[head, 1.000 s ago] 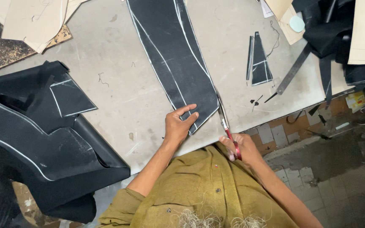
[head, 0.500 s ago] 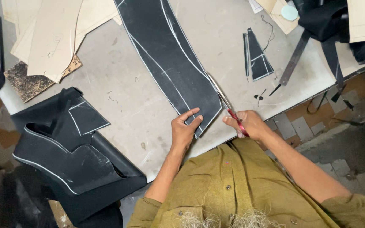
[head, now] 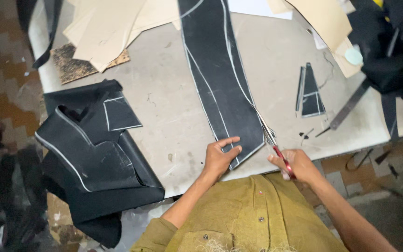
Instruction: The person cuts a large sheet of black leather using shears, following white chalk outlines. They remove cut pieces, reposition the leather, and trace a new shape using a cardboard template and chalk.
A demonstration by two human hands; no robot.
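Two hands: left [head: 218,157] presses black strip [head: 220,79], right [head: 299,165] grips scissors [head: 276,149]

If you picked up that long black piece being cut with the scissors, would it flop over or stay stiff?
Probably floppy: the long black piece looks thin and lies flat on the table, and similar black sheets beside it fold and droop over the edge. It is likely light, since the left hand holds it down with spread fingers while the scissors cut.

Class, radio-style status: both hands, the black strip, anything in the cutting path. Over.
Left hand flat on black strip. Right hand gripping red-handled scissors, blades at strip's right edge. Nothing in the blades' path.
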